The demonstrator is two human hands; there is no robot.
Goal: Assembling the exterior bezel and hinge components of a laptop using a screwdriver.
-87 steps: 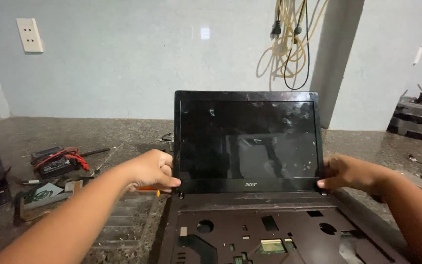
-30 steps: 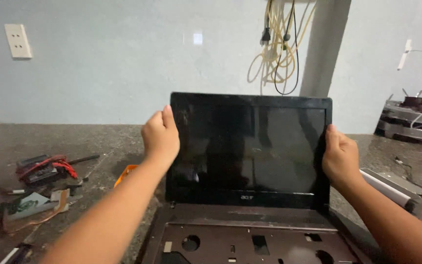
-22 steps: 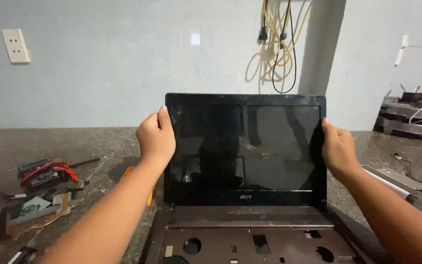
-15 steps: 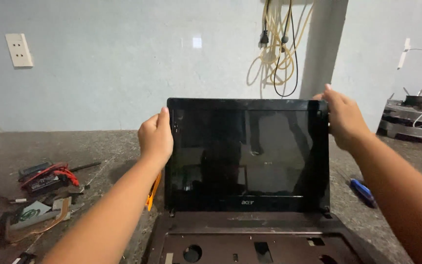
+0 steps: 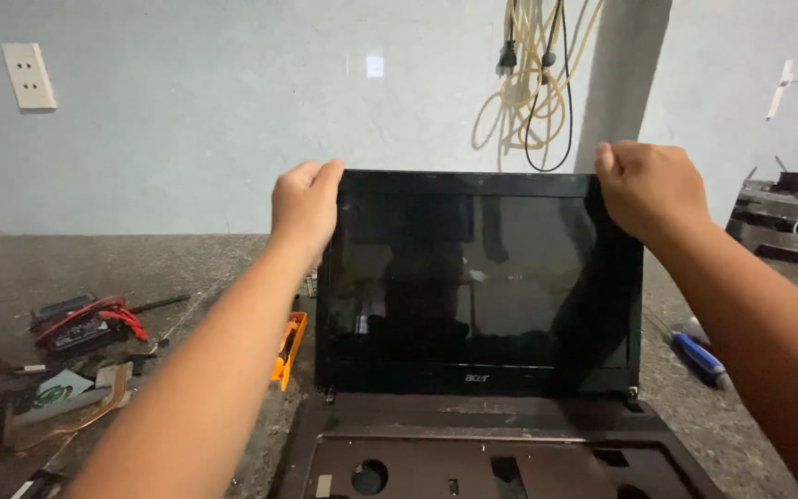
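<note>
Two hands hold the top corners of the black laptop screen (image 5: 477, 282), which stands upright on its stripped brown laptop base (image 5: 482, 453) near the front of the grey stone table (image 5: 187, 268). The left hand (image 5: 305, 205) and right hand (image 5: 650, 188) each wrap fingers around a corner. I think a soft, even pull on both sides is best, so the thin frame does not crack. A white wall socket plate (image 5: 30, 76) sits far left. A small logo sits under the screen.
</note>
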